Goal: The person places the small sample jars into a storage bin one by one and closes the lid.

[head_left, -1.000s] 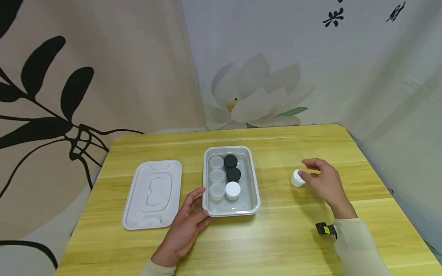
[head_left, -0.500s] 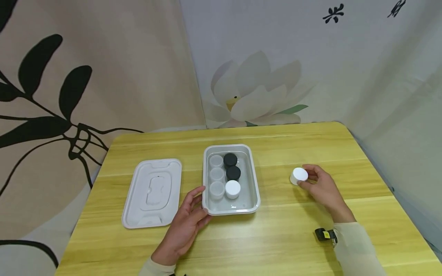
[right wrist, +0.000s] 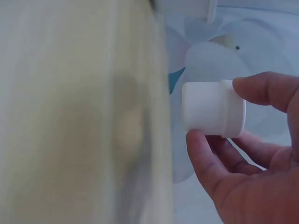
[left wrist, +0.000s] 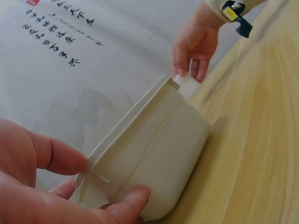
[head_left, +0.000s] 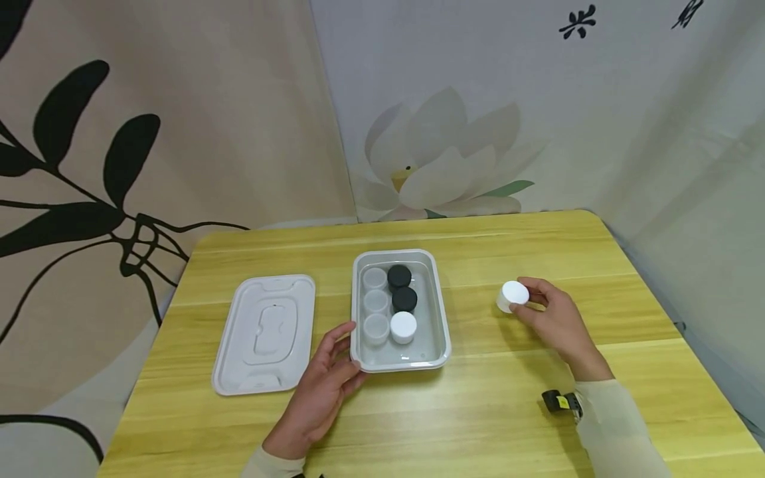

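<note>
One small white plastic jar with a white screw cap point(head_left: 512, 296) sits in the right hand point(head_left: 552, 318), pinched between thumb and curled fingertips and lifted off the yellow wooden table point(head_left: 490, 411), out to the right of the tray and well apart from it. The right wrist view shows the same jar point(right wrist: 213, 108) on its side, thumb below, a fingertip on the cap.

Count in the pale grey rectangular plastic tray point(head_left: 439, 312): six pieces in two rows of three. On the left, three clear open cups point(head_left: 376, 303). On the right, two black round caps point(head_left: 402, 287) and one white round cap point(head_left: 403, 326) nearest the person.

One white plastic tray lid point(head_left: 264, 334) lies flat on the table to the tray's left, just apart from it.

The left hand point(head_left: 323, 388) rests at the tray's near left corner, fingers loosely spread, thumb and fingers touching the rim and wall; the left wrist view shows the thumb point(left wrist: 124, 205) against the tray wall point(left wrist: 163, 154).

Against a second ago: the jar stood on the table with fingertips just on it; now it is up and tipped in the grip. Tray, lid and left hand have not shifted.
</note>
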A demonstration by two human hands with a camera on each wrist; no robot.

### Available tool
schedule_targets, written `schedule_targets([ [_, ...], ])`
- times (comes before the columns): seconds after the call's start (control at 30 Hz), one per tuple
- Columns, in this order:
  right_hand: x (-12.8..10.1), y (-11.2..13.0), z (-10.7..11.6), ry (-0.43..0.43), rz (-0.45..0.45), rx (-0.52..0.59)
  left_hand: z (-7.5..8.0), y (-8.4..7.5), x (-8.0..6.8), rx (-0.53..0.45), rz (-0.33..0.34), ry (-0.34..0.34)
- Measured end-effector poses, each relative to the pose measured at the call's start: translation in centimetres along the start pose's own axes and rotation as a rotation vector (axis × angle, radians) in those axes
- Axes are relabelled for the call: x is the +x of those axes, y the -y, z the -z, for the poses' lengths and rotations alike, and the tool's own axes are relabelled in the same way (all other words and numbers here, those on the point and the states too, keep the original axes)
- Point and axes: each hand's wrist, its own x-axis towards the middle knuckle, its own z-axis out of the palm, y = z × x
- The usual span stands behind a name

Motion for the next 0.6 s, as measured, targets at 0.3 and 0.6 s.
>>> schedule_targets([
  [0.3,0.3,3.3,-0.2,0.020,0.060,0.031,0.1,0.0,0.1,0.003,0.002,-0.002],
  [0.6,0.7,6.9,-1.2,0.064,0.112,0.075,0.0,0.0,0.0,-0.001,0.000,-0.008],
])
